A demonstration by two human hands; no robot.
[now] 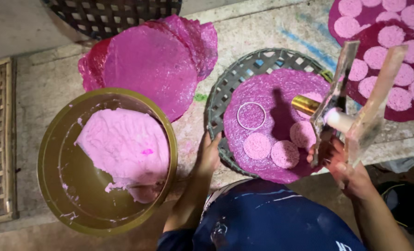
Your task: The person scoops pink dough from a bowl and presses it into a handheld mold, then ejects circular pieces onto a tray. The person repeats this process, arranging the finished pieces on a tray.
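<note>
A clear-framed press tool (355,100) with a brass barrel is being gripped by the closed right hand (344,167), over the pink sheet (281,93). The woven tray (225,88) under that sheet is being steadied by the left hand (210,151), fingers curled on its rim. Four pink discs (285,154) are already lying on the sheet beside a metal ring (251,115); much of it is being left bare. Pink dough (123,148) is remaining in the bowl (53,186).
</note>
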